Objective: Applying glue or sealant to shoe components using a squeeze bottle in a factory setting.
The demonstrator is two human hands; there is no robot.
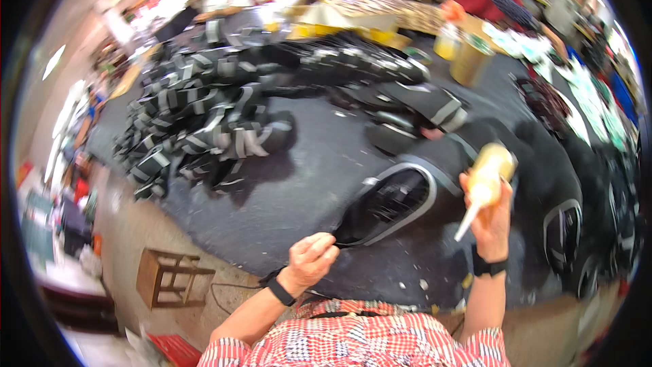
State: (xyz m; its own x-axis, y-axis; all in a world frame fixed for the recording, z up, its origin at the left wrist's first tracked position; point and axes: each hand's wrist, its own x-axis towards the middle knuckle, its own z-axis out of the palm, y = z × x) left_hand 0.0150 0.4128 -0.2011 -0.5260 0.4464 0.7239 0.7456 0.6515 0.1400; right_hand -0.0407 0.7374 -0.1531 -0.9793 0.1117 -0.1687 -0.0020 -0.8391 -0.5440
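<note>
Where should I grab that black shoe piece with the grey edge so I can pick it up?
Pinch the black shoe piece at its narrow near tip, from the left, where the left hand holds it now. It lies flat on the dark table, so the thin edge suits a pinch best.

Bare dark table (305, 183) lies open from ten to twelve o'clock of the left hand (311, 258), until the heap of black and grey pieces (204, 122) blocks it at eleven, while the black shoe upper (387, 205) and stacked uppers (564, 224) crowd the right hand (490, 214) at nine and three.
</note>
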